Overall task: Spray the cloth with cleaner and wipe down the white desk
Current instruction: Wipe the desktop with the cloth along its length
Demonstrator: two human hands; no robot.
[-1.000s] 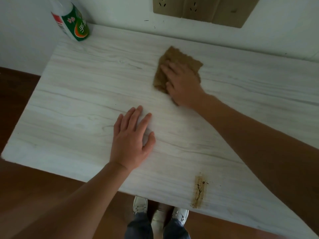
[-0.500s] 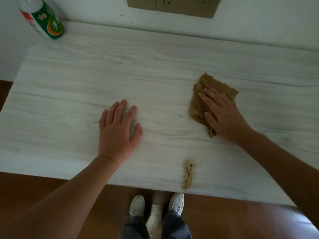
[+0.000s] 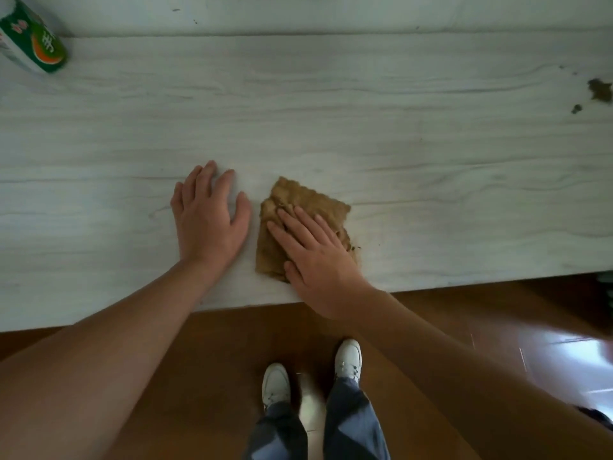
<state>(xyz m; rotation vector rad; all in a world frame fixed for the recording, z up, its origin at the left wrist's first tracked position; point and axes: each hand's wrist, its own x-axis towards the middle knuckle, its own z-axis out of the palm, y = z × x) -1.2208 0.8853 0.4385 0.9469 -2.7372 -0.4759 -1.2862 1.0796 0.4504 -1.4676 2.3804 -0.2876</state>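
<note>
Now your right hand lies flat on the brown cloth. Its fingers are straight and it presses the cloth down on the white surface. I think you press like this so the cloth rubs hard and does not slip away. The cloth is bunched up under your palm, close to the near edge, and the back part of your hand hangs a little over that edge.

Your left hand lies flat on the bare surface just beside the cloth, not touching it. Its fingers are spread and it holds nothing. It seems to be there to steady you while you lean over.

The cleaner bottle sits far from both hands, up past your left hand by the wall. It is out of the way. Far off past your right hand there are dark spots on the surface. They look like dirt not yet wiped. A few tiny crumbs lie just right of the cloth. Nothing sits between the cloth and the spots, so that way looks open. To the left, your own left hand is the one thing close by. Below your hands are your white shoes on the brown floor.
</note>
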